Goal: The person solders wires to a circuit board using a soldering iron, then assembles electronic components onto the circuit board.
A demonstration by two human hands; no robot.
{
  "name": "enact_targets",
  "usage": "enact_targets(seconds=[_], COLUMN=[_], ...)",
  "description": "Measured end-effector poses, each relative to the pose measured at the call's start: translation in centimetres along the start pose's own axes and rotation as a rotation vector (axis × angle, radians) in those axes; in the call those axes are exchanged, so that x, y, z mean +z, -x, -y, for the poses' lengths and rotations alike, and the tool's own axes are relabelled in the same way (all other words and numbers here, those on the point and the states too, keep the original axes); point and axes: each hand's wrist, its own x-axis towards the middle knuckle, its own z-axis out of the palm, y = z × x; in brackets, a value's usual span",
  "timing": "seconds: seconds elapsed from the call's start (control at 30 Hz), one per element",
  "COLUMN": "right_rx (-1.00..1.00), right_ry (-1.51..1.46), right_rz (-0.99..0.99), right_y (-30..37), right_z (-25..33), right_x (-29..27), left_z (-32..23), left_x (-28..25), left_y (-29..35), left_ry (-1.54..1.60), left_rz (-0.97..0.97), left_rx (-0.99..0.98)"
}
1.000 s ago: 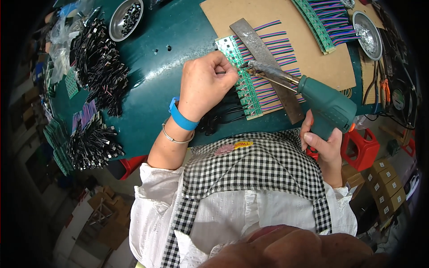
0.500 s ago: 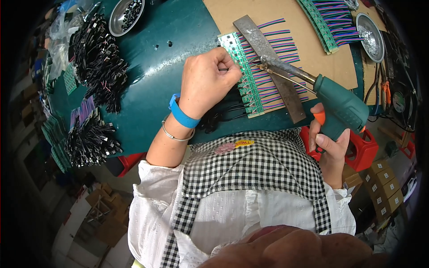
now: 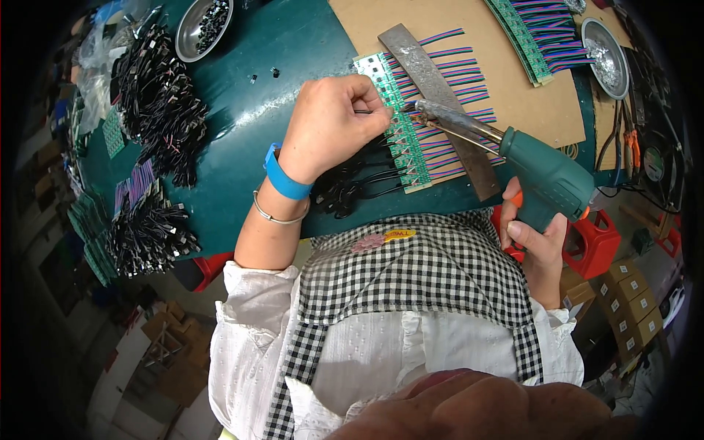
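My left hand point(image 3: 326, 125) is closed in a pinch on a thin black cable point(image 3: 362, 112), held at the left edge of a green circuit board panel point(image 3: 405, 147). In my right hand point(image 3: 541, 240) is a green soldering gun point(image 3: 551, 180), gripped by its handle. Its metal tip reaches the board just beside my left fingertips; the exact contact point is too small to tell. Striped multicolour wires point(image 3: 462, 77) run rightward from the board beneath a flat metal bar point(image 3: 433, 84). More black cables point(image 3: 345, 191) extend from the board's near left side.
Bundles of black cables point(image 3: 165, 103) lie at the left, near a metal bowl of small black parts point(image 3: 196, 45). Another wired board panel point(image 3: 519, 40) and a metal dish point(image 3: 607, 62) are at the far right. Cardboard point(image 3: 543, 110) lies under the work on the green table point(image 3: 257, 147).
My left hand has shifted slightly left with the cable. The soldering gun has moved a little left, its tip now closer to my left fingertips.
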Motion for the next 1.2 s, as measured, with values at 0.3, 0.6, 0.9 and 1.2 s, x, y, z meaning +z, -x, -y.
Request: enact_targets(seconds=[0.3, 0.6, 0.9, 1.2], right_rx=[-0.032, -0.035, -0.054, -0.112], right_ry=[-0.052, -0.04, -0.148, -0.258], right_rz=[-0.019, -0.102, -0.071, -0.012], right_y=[-0.1, -0.5, -0.7, -1.3], right_z=[-0.4, 0.6, 0.8, 0.7], right_x=[0.0, 0.2, -0.2, -0.3], left_z=[-0.1, -0.1, -0.1, 2.6], left_x=[0.1, 0.1, -0.3, -3.7], left_y=[-0.2, -0.2, 0.4, 5.2], left_ry=[-0.008, -0.016, -0.044, -0.017], left_rz=[-0.003, -0.01, -0.009, 0.01], left_rx=[0.006, 0.016, 0.025, -0.18])
